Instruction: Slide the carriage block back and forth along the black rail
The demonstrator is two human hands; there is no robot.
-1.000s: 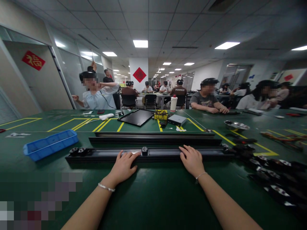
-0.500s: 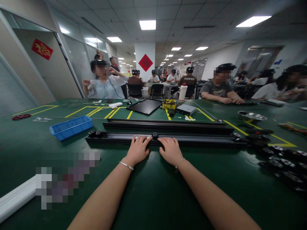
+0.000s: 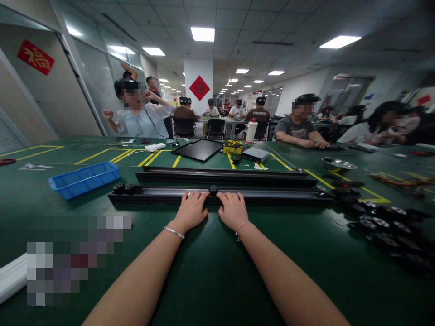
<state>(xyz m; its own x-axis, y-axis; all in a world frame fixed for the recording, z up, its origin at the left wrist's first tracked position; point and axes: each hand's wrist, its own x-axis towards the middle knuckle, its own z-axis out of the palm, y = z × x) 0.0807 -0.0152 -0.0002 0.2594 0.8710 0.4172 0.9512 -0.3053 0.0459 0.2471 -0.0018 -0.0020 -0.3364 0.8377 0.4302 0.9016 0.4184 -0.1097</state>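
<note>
A long black channel rail (image 3: 278,195) lies crosswise in front of me on the green table. Near its middle stands a small black part (image 3: 213,189), with a hand on either side. My left hand (image 3: 190,210) is closed over the rail's near wall, fingers inside and thumb in front, its index fingertip against the part. My right hand (image 3: 234,210) mirrors this from the other side. Several round black pieces (image 3: 124,188) sit at the rail's left end. Fingertips inside the channel are partly hidden.
Behind lies a second black rail (image 3: 238,177). A blue tray (image 3: 84,179) is at left, a heap of black parts (image 3: 384,224) at right. Farther back are a flat black panel (image 3: 197,149), yellow box (image 3: 233,146), grey box (image 3: 254,155), bottle (image 3: 251,131), metal bowl (image 3: 339,164) and seated people.
The view has swung slightly right, so the scene sits farther left. Both hands stay on the rail beside the small black part. A person across the table has shifted their raised arms.
</note>
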